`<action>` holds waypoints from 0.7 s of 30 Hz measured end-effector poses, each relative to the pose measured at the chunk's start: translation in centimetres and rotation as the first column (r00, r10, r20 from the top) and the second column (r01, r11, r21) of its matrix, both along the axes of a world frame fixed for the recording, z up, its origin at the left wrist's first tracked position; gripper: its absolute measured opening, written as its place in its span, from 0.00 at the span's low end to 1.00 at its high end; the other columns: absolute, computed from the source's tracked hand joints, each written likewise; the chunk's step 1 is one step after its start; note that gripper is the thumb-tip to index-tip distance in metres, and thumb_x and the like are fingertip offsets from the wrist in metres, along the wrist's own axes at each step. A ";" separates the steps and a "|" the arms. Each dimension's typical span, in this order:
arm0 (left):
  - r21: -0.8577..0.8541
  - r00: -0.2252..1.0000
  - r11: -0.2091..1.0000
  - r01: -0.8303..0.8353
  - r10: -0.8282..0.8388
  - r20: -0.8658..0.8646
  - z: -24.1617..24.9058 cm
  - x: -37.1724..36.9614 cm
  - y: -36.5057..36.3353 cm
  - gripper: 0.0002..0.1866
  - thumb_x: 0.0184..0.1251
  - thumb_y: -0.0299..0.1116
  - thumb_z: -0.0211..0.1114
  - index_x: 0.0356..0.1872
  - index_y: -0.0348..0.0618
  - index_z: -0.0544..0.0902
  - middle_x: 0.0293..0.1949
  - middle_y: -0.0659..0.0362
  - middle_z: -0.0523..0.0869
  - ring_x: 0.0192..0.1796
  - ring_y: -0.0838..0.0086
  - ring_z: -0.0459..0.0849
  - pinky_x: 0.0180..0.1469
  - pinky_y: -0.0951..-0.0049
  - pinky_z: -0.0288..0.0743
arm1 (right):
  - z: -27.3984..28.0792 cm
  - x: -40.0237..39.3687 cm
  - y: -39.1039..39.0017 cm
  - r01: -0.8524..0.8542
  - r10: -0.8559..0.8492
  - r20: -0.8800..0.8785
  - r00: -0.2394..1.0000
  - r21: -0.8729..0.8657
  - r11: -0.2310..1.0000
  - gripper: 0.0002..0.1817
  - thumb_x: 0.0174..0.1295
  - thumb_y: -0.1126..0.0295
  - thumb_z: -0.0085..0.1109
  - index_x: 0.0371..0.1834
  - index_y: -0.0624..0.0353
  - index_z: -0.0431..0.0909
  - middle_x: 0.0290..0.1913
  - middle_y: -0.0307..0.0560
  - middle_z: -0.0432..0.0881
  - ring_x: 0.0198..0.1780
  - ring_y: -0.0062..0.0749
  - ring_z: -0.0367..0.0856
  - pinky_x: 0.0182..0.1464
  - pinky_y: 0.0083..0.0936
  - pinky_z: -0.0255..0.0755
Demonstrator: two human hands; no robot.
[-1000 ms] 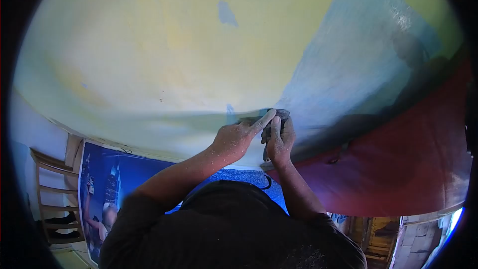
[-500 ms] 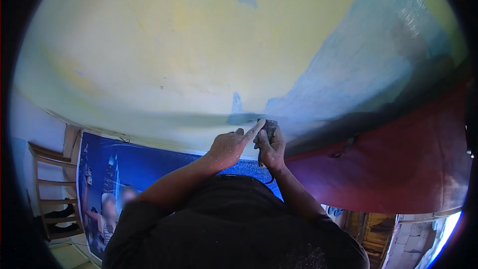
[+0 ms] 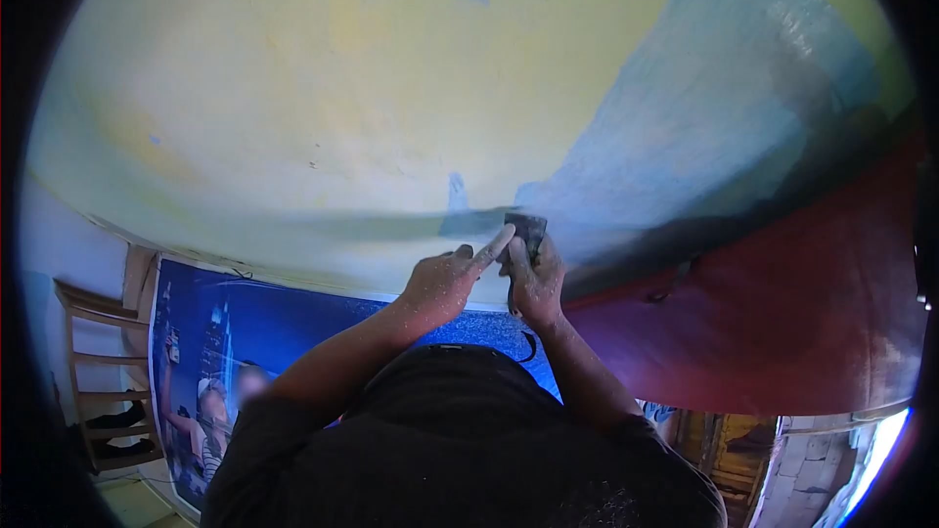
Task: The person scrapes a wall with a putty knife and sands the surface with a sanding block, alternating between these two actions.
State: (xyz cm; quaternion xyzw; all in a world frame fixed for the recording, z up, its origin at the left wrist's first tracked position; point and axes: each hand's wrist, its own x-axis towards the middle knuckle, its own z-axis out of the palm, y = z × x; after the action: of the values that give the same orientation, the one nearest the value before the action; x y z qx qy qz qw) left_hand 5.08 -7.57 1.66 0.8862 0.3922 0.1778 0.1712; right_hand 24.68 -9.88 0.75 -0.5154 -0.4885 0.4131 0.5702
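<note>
Right hand (image 3: 538,286) clamped on dark tool (image 3: 528,228); left hand (image 3: 438,287) meets it, fingertip against tool, near wall (image 3: 381,117).

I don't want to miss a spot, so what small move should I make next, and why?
I'd probably slide the dark block slightly left, toward the narrow blue patch. The right hand already grips the block, the left hand reaches its edge, and the patch lies just left of it.

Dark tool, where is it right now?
In the head view, just right of centre: the dark tool sits in the right hand, at the lower end of the pale blue patch, with the left hand beside it.
</note>
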 end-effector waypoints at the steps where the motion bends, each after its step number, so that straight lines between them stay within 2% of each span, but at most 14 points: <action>1: -0.008 1.000 1.000 -0.017 0.017 0.018 0.3 0.1 0.1 0.52 0.73 0.21 0.64 0.94 0.68 0.52 0.43 0.47 0.89 0.39 0.49 0.93 0.39 0.50 0.87 | 0.9 -0.2 0.6 0.007 -0.008 0.016 1.000 0.038 0.999 0.12 0.88 0.67 0.58 0.63 0.65 0.81 0.41 0.42 0.87 0.37 0.19 0.83 0.39 0.24 0.81; 3: -0.016 0.997 0.998 -0.060 0.061 0.054 1.3 0.2 -0.1 0.50 0.76 0.26 0.69 0.94 0.68 0.54 0.44 0.48 0.89 0.43 0.49 0.92 0.44 0.50 0.87 | 2.0 -0.5 0.9 0.012 -0.010 -0.021 1.000 0.077 0.997 0.15 0.88 0.67 0.58 0.67 0.65 0.80 0.43 0.42 0.87 0.38 0.20 0.83 0.40 0.24 0.82; 4: 0.027 0.998 0.997 -0.066 0.065 0.022 1.8 0.2 -0.3 0.49 0.79 0.31 0.70 0.94 0.66 0.54 0.44 0.48 0.89 0.43 0.49 0.92 0.43 0.50 0.87 | 2.1 -0.5 0.9 0.003 0.001 -0.041 0.999 0.093 0.996 0.15 0.88 0.67 0.57 0.69 0.64 0.81 0.45 0.42 0.87 0.38 0.20 0.83 0.41 0.24 0.83; 5: 0.025 0.998 0.998 -0.061 0.060 0.023 1.9 0.1 -0.4 0.49 0.78 0.31 0.70 0.94 0.66 0.53 0.44 0.48 0.89 0.43 0.49 0.92 0.43 0.50 0.87 | 2.1 -0.5 1.1 -0.009 0.015 -0.060 0.998 0.109 0.994 0.16 0.88 0.68 0.57 0.71 0.64 0.81 0.46 0.42 0.87 0.39 0.20 0.83 0.42 0.24 0.83; 8: 0.002 0.998 0.998 -0.064 0.064 0.000 1.2 0.0 -0.5 0.49 0.78 0.31 0.70 0.94 0.64 0.53 0.44 0.48 0.89 0.42 0.49 0.92 0.43 0.50 0.87 | 0.7 0.2 0.7 -0.006 0.009 -0.042 0.999 0.071 0.997 0.15 0.88 0.66 0.58 0.66 0.65 0.81 0.43 0.43 0.88 0.37 0.20 0.83 0.40 0.23 0.81; 11: -0.025 0.996 0.996 -0.083 0.082 -0.036 0.5 -0.3 -0.5 0.50 0.77 0.30 0.70 0.94 0.63 0.52 0.44 0.48 0.89 0.41 0.48 0.92 0.43 0.50 0.87 | -1.0 1.6 0.2 0.025 -0.022 0.054 0.998 -0.052 0.998 0.13 0.88 0.65 0.60 0.59 0.66 0.81 0.37 0.42 0.87 0.33 0.19 0.82 0.37 0.22 0.78; 12: -0.021 0.996 0.996 -0.085 0.084 -0.020 0.3 -0.4 -0.5 0.51 0.77 0.30 0.70 0.94 0.63 0.51 0.45 0.48 0.89 0.41 0.48 0.92 0.43 0.50 0.87 | -1.0 1.5 0.2 0.050 -0.049 0.033 0.998 -0.029 0.998 0.13 0.87 0.64 0.61 0.55 0.65 0.80 0.33 0.41 0.85 0.30 0.18 0.80 0.35 0.22 0.75; 13: -0.016 0.996 0.996 -0.085 0.085 -0.005 0.0 -0.6 -0.3 0.51 0.76 0.29 0.70 0.94 0.63 0.51 0.45 0.47 0.89 0.41 0.48 0.92 0.43 0.50 0.87 | -1.0 1.6 0.3 0.053 -0.052 0.050 0.997 -0.024 0.998 0.13 0.87 0.64 0.61 0.55 0.65 0.80 0.33 0.41 0.85 0.30 0.18 0.80 0.34 0.22 0.75; 16: -0.023 0.986 0.988 -0.156 0.157 0.049 0.7 -1.8 -0.8 0.49 0.73 0.27 0.70 0.92 0.56 0.58 0.44 0.47 0.89 0.41 0.47 0.92 0.43 0.49 0.87 | 0.4 1.4 0.3 0.070 -0.068 0.102 0.992 -0.013 0.997 0.13 0.86 0.63 0.63 0.55 0.64 0.81 0.32 0.39 0.84 0.29 0.17 0.79 0.34 0.22 0.75; 19: 0.042 0.956 0.971 -0.236 0.224 0.187 -0.1 -4.6 -0.7 0.44 0.69 0.27 0.71 0.87 0.47 0.69 0.44 0.47 0.90 0.41 0.46 0.91 0.45 0.49 0.87 | 1.4 0.5 0.5 0.098 -0.099 0.143 0.985 0.016 0.995 0.13 0.85 0.61 0.65 0.54 0.63 0.81 0.31 0.39 0.83 0.29 0.17 0.79 0.33 0.22 0.74; 20: 0.052 0.920 0.952 -0.302 0.276 0.277 -0.3 -4.9 -0.8 0.34 0.69 0.31 0.76 0.77 0.41 0.80 0.46 0.46 0.92 0.43 0.49 0.93 0.47 0.52 0.88 | 1.3 0.5 0.5 0.102 -0.107 0.153 0.982 0.045 0.994 0.14 0.85 0.61 0.65 0.53 0.63 0.81 0.31 0.39 0.83 0.29 0.18 0.80 0.32 0.22 0.75; 21: 0.060 0.900 0.941 -0.332 0.297 0.320 -0.5 -5.5 -0.7 0.32 0.69 0.32 0.77 0.74 0.41 0.82 0.47 0.45 0.92 0.44 0.49 0.94 0.48 0.53 0.88 | 1.3 0.4 0.5 0.103 -0.114 0.164 0.980 0.076 0.992 0.14 0.85 0.60 0.65 0.52 0.63 0.81 0.30 0.39 0.83 0.29 0.19 0.80 0.32 0.22 0.75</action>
State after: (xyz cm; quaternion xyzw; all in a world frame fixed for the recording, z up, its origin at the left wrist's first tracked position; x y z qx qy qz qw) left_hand -0.44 -8.29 1.12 0.7810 0.4882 0.3602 0.1483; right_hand 25.12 -9.36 2.07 -0.5546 -0.5196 0.3198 0.5658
